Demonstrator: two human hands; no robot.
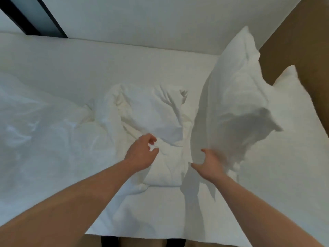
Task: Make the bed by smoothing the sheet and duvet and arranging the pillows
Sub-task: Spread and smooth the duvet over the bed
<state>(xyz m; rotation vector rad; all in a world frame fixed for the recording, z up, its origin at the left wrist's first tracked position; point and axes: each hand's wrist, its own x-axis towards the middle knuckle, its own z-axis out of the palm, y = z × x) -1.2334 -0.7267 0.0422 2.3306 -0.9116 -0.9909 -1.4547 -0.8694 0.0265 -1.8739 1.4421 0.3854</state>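
Note:
A white pillow (236, 104) is up off the bed at the right, blurred and tilted on its edge. My right hand (208, 164) is spread open just below its lower corner, fingers straight, touching or just off the fabric; I cannot tell which. Another crumpled white pillow (160, 125) lies flat in the middle of the bed. My left hand (142, 152) hovers over its near part with fingers loosely curled, holding nothing. A third pillow (293, 97) lies at the far right by the headboard. The rumpled duvet (35, 125) is bunched at the left on the white sheet (142, 65).
A brown headboard (293, 41) runs along the right side. A white wall (142, 20) borders the far edge of the bed, with a dark-framed panel (33, 16) at the upper left. The bed's near edge (142, 236) is right below my arms.

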